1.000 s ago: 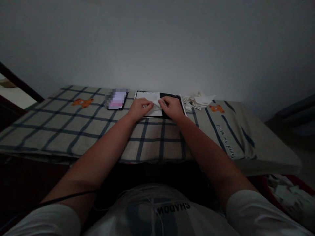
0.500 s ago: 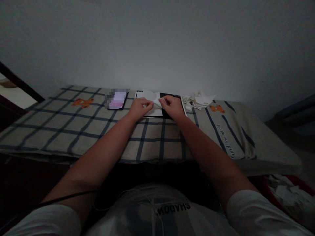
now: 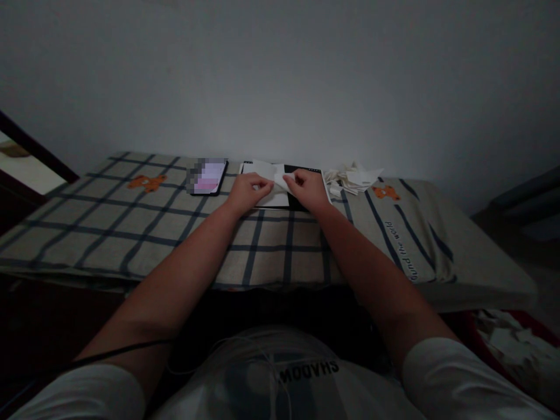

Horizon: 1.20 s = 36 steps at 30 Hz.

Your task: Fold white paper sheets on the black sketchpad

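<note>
A piece of white paper (image 3: 281, 180) is stretched between my two hands, above a flat black-and-white board or booklet (image 3: 301, 171). My left hand (image 3: 249, 191) pinches the paper's left part between thumb and fingertips. At the other side, my right hand (image 3: 308, 185) pinches it the same way, with its wrist over the board's right edge. More white paper (image 3: 275, 200) lies on the board below the fingers. Just right of the board sits a loose heap of white paper pieces (image 3: 352, 178).
A phone (image 3: 209, 177) with a lit screen lies left of the board. Checked cloth (image 3: 175, 233) covers the table, which stands against a grey wall (image 3: 280, 81). Below on the right, a red container (image 3: 531, 325) holds many white paper scraps. A dark cable crosses near my left forearm.
The paper between my fingers has shifted slightly in shape. Both hands stay in nearly the same place, still pinching it.
</note>
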Available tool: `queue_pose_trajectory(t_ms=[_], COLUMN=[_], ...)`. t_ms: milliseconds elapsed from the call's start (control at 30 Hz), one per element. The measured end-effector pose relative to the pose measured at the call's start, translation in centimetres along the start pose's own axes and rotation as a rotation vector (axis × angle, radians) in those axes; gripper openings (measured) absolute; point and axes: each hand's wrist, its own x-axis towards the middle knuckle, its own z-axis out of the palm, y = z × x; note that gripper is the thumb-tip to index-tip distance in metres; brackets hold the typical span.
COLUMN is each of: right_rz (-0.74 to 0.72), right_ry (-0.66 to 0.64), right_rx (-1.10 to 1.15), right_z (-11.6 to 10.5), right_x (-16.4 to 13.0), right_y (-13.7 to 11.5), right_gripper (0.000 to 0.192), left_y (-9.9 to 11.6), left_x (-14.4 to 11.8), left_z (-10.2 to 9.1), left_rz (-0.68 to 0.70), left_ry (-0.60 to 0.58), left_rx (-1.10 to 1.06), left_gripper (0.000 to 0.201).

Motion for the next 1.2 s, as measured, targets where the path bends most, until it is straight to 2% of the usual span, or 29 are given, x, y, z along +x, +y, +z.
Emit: queue_pose_trajectory(t_ms=[100,167,300,400,567,767,967,1033,1200], right_rz=[0.039,0.021,-0.126,-0.186,-0.177,-0.187,-0.161,-0.148,-0.115], right_ry=[0.016,-0.02,-0.109,-0.111,-0.114,-0.143,-0.133,-0.123,-0.123], right_rx=[0.024,0.059,0.045,-0.045,-0.08,-0.101,-0.132,-0.14,-0.133], right_z=[0.1,0.2,0.2,0.2,0.3,0.2,0.4,0.4,0.4], right_x=[0.0,-0.1,-0.2,-0.3,-0.3,-0.3,-0.4,-0.4,-0.4], right_y=[0.5,0.7,0.6,0.5,0.2,0.0,0.3,0.3,0.2], right_gripper=[0.043,0.039,0.023,0.015,0.018,0.033,0.032,0.031,0.034], left_y=[0.1,0.0,-0.2,-0.3,-0.4,-1.0,-0.7,-0.7,-0.9], left_x=[0.0,-0.1,0.0,0.1,0.2,0.2,0.1,0.1,0.0], left_z=[0.0,0.0,0.2,0.2,0.3,0.4,0.1,0.1,0.1], left_rz=[-0.01,-0.025,-0.07,-0.093,-0.088,-0.016,0.091,0.096,0.002], left_ry=[0.0,0.008,0.055,0.075,0.005,-0.031,-0.054,-0.073,-0.082], left_rx=[-0.004,-0.003,-0.003,-0.018,0.053,0.155,0.37,0.359,0.243], left_gripper=[0.027,0.027,0.025,0.024,0.023,0.038,0.027,0.028,0.035])
